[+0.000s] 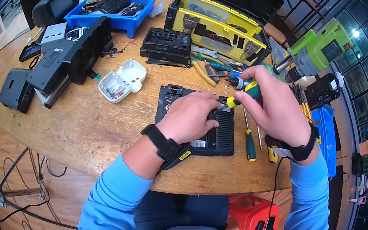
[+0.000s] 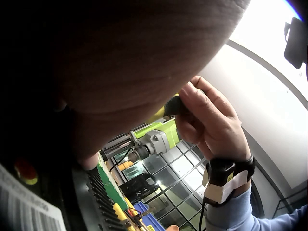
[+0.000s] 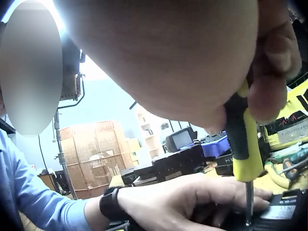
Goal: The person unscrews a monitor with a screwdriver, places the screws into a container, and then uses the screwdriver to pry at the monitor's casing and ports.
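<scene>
A black electronic unit (image 1: 218, 140) with a ribbed edge and a barcode label lies on the wooden table in the head view. The left hand (image 1: 190, 116) rests on top of it, fingers spread over its surface. Gripped in the right hand (image 1: 274, 107) is a screwdriver (image 1: 234, 102) with a green and yellow handle, its shaft slanting toward the left fingertips. In the right wrist view the screwdriver (image 3: 248, 159) stands nearly upright, its tip down at the unit (image 3: 281, 211) beside the left hand (image 3: 168, 202). The left wrist view shows the right hand (image 2: 211, 120) around the handle.
Another screwdriver (image 1: 250, 145) lies right of the unit. A white box (image 1: 133, 72) holds small parts. Behind are black devices (image 1: 165, 44), a blue tray (image 1: 142, 19), a yellow toolbox (image 1: 229, 38) and pliers (image 1: 203, 72). A green power tool (image 1: 325, 45) stands at the right.
</scene>
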`<state>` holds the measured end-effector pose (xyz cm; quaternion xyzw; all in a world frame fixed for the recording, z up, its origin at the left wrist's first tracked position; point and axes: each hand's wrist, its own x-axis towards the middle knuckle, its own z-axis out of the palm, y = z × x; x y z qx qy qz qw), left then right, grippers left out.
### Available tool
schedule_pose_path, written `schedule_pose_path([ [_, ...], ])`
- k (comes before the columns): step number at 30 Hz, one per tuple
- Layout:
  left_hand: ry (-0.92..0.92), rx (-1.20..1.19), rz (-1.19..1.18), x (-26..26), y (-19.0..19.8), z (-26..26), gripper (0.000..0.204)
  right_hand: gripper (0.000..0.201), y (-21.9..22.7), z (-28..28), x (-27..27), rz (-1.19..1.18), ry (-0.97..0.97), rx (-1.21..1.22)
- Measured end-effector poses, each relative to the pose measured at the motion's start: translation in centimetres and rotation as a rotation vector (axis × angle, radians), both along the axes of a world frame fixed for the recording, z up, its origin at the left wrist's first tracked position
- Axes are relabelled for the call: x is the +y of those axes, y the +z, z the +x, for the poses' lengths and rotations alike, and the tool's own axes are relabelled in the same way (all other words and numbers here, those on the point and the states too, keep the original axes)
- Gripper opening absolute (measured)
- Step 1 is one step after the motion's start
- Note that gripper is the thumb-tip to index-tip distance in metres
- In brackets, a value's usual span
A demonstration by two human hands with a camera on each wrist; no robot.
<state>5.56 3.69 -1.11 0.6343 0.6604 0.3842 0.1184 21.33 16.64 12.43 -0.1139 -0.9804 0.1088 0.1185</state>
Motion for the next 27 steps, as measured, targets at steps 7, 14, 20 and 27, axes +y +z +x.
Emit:
schedule_pose_path([
  [7, 0.004, 0.014, 0.014, 0.1, -0.3, 0.0, 0.047, 0.031, -0.3, -0.3, -0.6, 0.083, 0.084, 0.097],
  [14, 0.015, 0.011, -0.013, -0.1, 0.0, 0.1, 0.046, 0.03, 0.1, -0.2, -0.8, -0.122, 0.156, 0.05],
  [20, 0.011, 0.007, 0.002, 0.1, -0.3, 0.2, 0.044, 0.029, 0.4, -0.1, -1.1, -0.193, -0.016, -0.015],
  [27, 0.01, 0.019, -0.008, 0.0, 0.0, 0.3, 0.046, 0.028, 0.0, -0.3, -1.8, -0.033, 0.0, 0.035],
])
